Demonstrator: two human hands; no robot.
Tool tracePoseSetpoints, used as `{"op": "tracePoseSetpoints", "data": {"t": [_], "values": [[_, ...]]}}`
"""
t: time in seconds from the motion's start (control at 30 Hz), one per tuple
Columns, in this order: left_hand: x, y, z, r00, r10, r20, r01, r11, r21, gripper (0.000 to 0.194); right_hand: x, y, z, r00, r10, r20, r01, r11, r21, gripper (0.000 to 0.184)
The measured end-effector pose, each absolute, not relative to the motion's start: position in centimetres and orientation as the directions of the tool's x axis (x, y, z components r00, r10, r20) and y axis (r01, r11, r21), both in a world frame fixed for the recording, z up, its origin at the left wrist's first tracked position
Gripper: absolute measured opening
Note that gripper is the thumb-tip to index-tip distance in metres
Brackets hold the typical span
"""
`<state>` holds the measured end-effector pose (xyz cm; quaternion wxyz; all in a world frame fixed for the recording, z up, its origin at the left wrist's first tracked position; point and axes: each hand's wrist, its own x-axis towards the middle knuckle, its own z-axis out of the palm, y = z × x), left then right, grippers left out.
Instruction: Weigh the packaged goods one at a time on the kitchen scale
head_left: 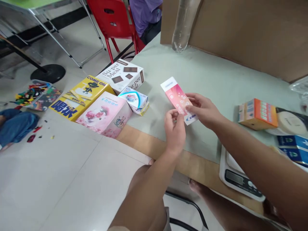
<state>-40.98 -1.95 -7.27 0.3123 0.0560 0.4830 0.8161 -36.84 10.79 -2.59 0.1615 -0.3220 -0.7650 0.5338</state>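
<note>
Above the pale table (154, 128), a slim pink-and-white box (176, 95) is held at a tilt between both hands. My right hand (204, 110) grips its right edge, thumb on the front face. Fingers curled, my left hand (175, 130) pinches the lower left edge. To the left stand a small white-and-blue box (133, 98), a pink floral box (103, 114), a yellow box (83, 96) with large blue characters, and a white "Su-per Meal" box (121, 74).
A white digital scale (240, 178) sits at the table's right front. Beyond it are an orange box (258, 114) and blue packs (293, 149). A cardboard panel (235, 35) and a clear plastic bottle (184, 25) stand at the back. A person in purple (146, 16) sits near a red chair (113, 19).
</note>
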Motion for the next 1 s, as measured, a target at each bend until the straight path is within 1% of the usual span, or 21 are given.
{"op": "tracePoseSetpoints", "data": {"t": [0.03, 0.13, 0.2, 0.33, 0.4, 0.5, 0.6, 0.7, 0.73, 0.8, 0.87, 0.9, 1.0], "values": [[-41.5, -1.9, -7.2, -0.799, 0.541, -0.264, -0.495, -0.341, 0.799, 0.001, -38.5, 11.3, -2.8, -0.761, 0.633, -0.144, 0.345, 0.207, -0.916, 0.057], [-43.1, -2.2, -7.0, -0.807, 0.482, -0.341, -0.540, -0.370, 0.756, 0.017, -42.9, 12.6, -3.5, -0.810, 0.544, -0.216, 0.397, 0.239, -0.886, 0.054], [-43.9, -2.4, -7.0, -0.807, 0.471, -0.355, -0.553, -0.393, 0.735, 0.019, -45.0, 13.3, -4.0, -0.844, 0.483, -0.232, 0.405, 0.290, -0.867, 0.048], [-44.8, -2.9, -7.3, -0.791, 0.465, -0.397, -0.586, -0.389, 0.711, 0.013, -47.4, 14.0, -4.3, -0.916, 0.356, -0.184, 0.349, 0.483, -0.803, 0.030], [-44.9, -2.9, -7.3, -0.796, 0.455, -0.400, -0.586, -0.410, 0.699, 0.012, -47.8, 13.9, -4.3, -0.936, 0.307, -0.170, 0.320, 0.549, -0.772, 0.023], [-44.9, -2.7, -7.2, -0.810, 0.438, -0.391, -0.572, -0.439, 0.693, 0.016, -48.0, 13.5, -4.4, -0.945, 0.274, -0.176, 0.310, 0.586, -0.748, 0.019], [-44.7, -2.4, -7.4, -0.822, 0.445, -0.356, -0.544, -0.424, 0.725, 0.020, -48.3, 13.5, -4.8, -0.953, 0.248, -0.172, 0.293, 0.624, -0.725, 0.022], [-44.4, -2.3, -7.7, -0.848, 0.457, -0.269, -0.469, -0.407, 0.784, 0.022, -48.2, 13.7, -4.7, -0.944, 0.303, -0.132, 0.309, 0.665, -0.680, 0.029], [-44.3, -2.3, -7.7, -0.858, 0.457, -0.233, -0.436, -0.410, 0.801, 0.022, -47.7, 13.7, -4.4, -0.933, 0.349, -0.093, 0.319, 0.677, -0.663, 0.033], [-43.9, -2.4, -7.6, -0.874, 0.459, -0.161, -0.374, -0.423, 0.825, 0.023, -45.7, 13.1, -3.3, -0.895, 0.445, 0.031, 0.322, 0.692, -0.647, 0.040], [-43.4, -2.4, -7.4, -0.882, 0.464, -0.085, -0.317, -0.450, 0.835, 0.023, -41.9, 11.8, -1.8, -0.844, 0.513, 0.156, 0.299, 0.692, -0.657, 0.043], [-43.1, -2.3, -7.3, -0.885, 0.463, -0.044, -0.285, -0.466, 0.838, 0.022, -39.4, 10.8, -1.0, -0.818, 0.540, 0.196, 0.293, 0.685, -0.667, 0.043], [-42.1, -1.7, -6.9, -0.902, 0.425, 0.071, -0.172, -0.507, 0.845, 0.021, -30.8, 7.4, 0.3, -0.712, 0.651, 0.264, 0.314, 0.631, -0.709, 0.038]]}}
